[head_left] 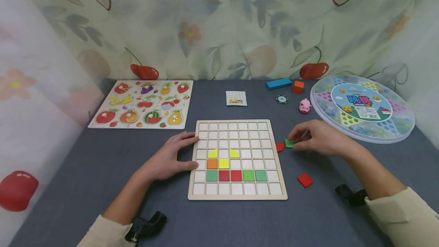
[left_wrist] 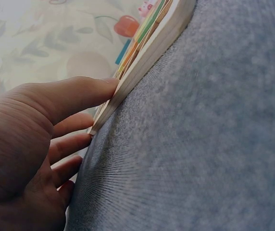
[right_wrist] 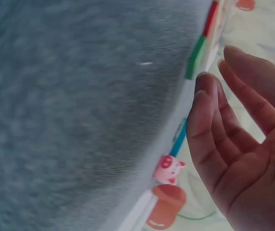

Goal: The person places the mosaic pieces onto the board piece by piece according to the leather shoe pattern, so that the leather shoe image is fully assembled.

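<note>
A wooden grid board with white cells lies in the middle of the table. Yellow, orange, red and green tiles fill several of its cells, including two yellow quarter-round tiles. My left hand touches the board's left edge with extended thumb and fingertips. Beyond the right edge, my right hand has its thumb and fingertips right at a small green tile; a gap shows between thumb and fingers in the right wrist view. A red rounded tile lies between the green one and the board.
A loose red square tile lies right of the board. Behind stand a small pattern card, a fruit puzzle board, a blue block, an orange block, a poker chip, a pink pig and a round game box.
</note>
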Motion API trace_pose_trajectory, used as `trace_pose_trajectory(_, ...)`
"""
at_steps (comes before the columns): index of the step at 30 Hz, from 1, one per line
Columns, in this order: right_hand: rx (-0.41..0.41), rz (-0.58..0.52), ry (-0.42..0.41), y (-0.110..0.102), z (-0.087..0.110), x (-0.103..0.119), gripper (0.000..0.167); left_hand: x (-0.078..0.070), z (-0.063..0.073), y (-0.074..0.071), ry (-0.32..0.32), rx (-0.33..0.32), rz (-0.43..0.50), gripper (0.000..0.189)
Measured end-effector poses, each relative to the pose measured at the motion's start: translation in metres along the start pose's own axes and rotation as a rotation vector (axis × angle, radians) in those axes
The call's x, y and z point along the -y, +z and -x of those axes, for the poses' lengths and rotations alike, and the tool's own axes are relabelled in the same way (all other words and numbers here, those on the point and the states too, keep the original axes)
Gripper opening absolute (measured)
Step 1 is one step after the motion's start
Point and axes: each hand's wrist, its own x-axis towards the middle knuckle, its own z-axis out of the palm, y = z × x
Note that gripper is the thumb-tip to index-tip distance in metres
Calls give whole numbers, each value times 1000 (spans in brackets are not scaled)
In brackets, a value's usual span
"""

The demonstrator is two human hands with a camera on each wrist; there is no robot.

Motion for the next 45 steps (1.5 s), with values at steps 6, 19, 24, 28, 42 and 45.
trace_pose_trajectory(6,-42,82,-22,4,-7,-10,30,0,0,1,-5,7,8,75)
trace_pose_trajectory(19,-50,78,27,8,-15,-6,22,1,-1,1,-17,4,7,76)
trace_pose_trajectory(24,-49,11,28,7,-12,-9,18,1,-1,1,-20,7,9,76)
trace_pose_trajectory(28,-23,-65,49,5,-11,-6,23,0,-1,2,-20,5,11,76)
trace_pose_trajectory(42,33,-166,-59,10,-23,47,24,0,0,0,-5,5,10,76)
trace_pose_trajectory(45,56,-151,-80,14,-30,60,22,0,0,0,-11,5,15,76)
